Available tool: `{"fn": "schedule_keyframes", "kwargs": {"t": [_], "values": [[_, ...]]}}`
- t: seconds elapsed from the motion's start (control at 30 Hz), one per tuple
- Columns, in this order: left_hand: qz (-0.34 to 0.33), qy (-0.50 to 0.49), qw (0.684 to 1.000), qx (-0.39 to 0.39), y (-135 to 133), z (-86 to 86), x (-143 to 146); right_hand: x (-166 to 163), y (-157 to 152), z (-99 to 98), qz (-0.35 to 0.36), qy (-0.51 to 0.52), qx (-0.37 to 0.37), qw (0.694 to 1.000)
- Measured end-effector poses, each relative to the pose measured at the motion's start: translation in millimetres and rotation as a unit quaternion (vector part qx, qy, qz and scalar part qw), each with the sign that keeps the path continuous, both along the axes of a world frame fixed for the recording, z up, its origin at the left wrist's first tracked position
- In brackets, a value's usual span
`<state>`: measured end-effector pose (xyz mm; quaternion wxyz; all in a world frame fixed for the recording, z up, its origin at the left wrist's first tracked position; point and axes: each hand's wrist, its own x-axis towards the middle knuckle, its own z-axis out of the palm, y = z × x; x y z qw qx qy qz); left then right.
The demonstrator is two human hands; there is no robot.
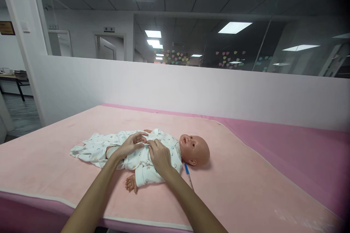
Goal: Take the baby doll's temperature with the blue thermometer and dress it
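Observation:
A baby doll (195, 150) lies on its back with its head to the right, dressed in a white printed romper (144, 162). My left hand (132, 145) is curled over the doll's belly, its thumb and fingertips at the front edge of the cloth. Close beside it, my right hand (160, 156) pinches the same front edge, fingers bent down onto the fabric. The lower part of the garment (93, 149) spreads loosely to the left, where a bit of the leg shows. One doll hand (131, 184) sticks out of the near sleeve. What lies beneath my fingertips is hidden.
Under the doll is a pale pink padded mat (232, 196) over a darker pink surface (300, 153). A thin stick with a blue end (187, 169) lies by the doll's shoulder, partly behind my right forearm. A white low wall (191, 87) with glass above bounds the far side.

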<state>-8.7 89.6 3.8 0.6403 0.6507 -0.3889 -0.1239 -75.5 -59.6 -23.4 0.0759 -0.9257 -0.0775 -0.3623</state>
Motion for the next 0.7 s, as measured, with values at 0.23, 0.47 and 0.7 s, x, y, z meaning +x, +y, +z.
{"fn": "schedule_keyframes", "kwargs": {"t": [0.23, 0.47, 0.7], "values": [[0.022, -0.007, 1.0, 0.016, 1.8, 3.0, -3.1, 1.9, 0.9, -1.5, -0.028, 0.001, -0.013, 1.0], [0.004, 0.006, 1.0, 0.005, -0.6, 1.1, -1.9, -0.4, 0.3, 1.7, -0.007, 0.005, 0.012, 1.0], [0.003, 0.021, 0.998, -0.06, -4.1, -5.4, 4.3, -6.2, -0.5, 6.4, 0.025, 0.02, 0.127, 0.991]]}}
